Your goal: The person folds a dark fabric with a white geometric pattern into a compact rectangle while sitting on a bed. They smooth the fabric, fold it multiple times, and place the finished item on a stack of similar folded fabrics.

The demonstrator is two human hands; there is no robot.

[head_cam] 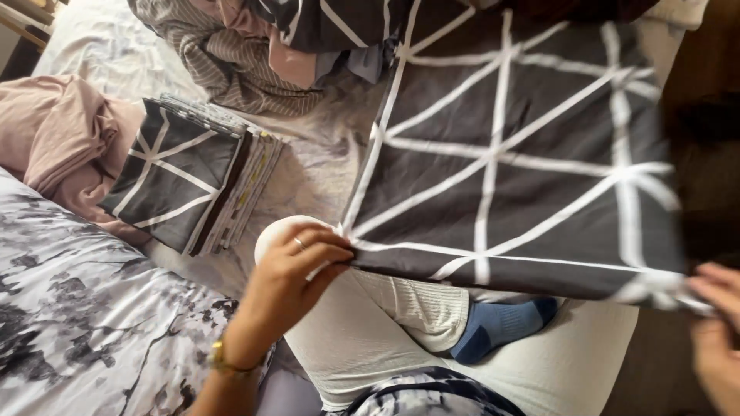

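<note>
Left hand (297,266): grip pinching the near left corner of the dark cloth (509,154), thumb beneath, ringed fingers on top; right hand (717,331), blurred at the frame edge: grip pinching the near right corner. The cloth, dark grey with white crossing lines, is stretched flat between both hands above the person's knees (370,323); its far edge reaches the bed (92,46). A stack (189,177) of folded cloths in the same pattern lies on the bed, left of the left hand; a pink cloth (54,139) lies beside the stack; striped cloth (231,69) lies beyond it.
</note>
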